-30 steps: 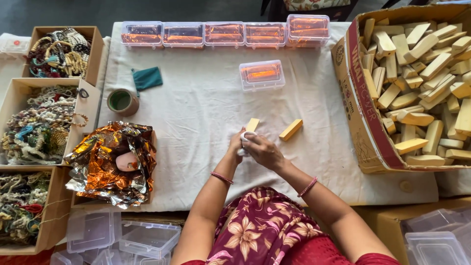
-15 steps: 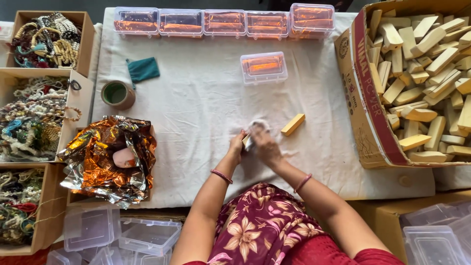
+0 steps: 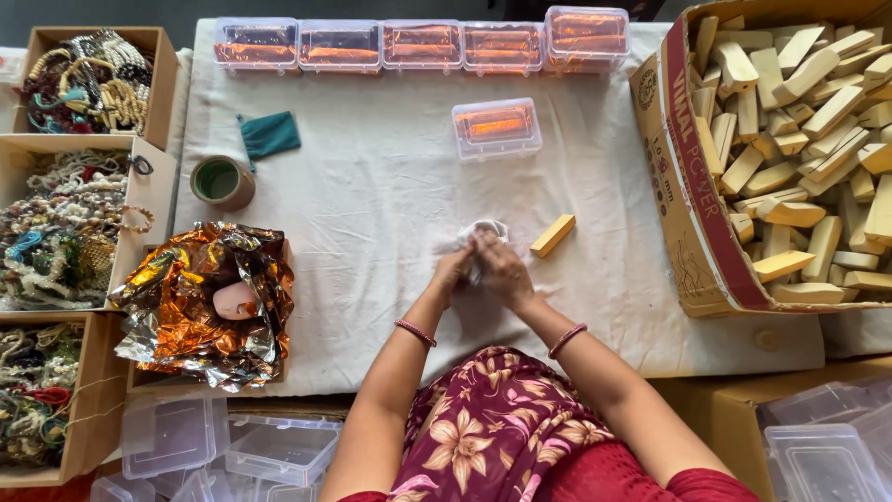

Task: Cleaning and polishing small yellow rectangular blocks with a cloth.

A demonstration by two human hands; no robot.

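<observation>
My left hand (image 3: 452, 270) and my right hand (image 3: 502, 265) meet over the white cloth (image 3: 372, 232) at the middle of the table. Both close around a small white wrapped bundle (image 3: 483, 231); what is inside it is hidden. A loose yellow wooden stick (image 3: 552, 235) lies on the cloth just right of my hands. Farther up sits a single clear lidded box (image 3: 496, 127) with something orange inside.
A row of clear boxes (image 3: 418, 44) with orange contents lines the far edge. A large cardboard carton (image 3: 688, 177) of wooden sticks stands at right. Left: crumpled orange foil (image 3: 200, 302), a tape roll (image 3: 221, 180), a green pouch (image 3: 269, 135), cardboard boxes of beaded jewellery (image 3: 65, 218). Empty clear boxes (image 3: 818, 455) sit near me.
The yellow stick I held between my hands a second ago is no longer visible; a white wrapping now covers what my hands hold. The second stick stayed on the cloth.
</observation>
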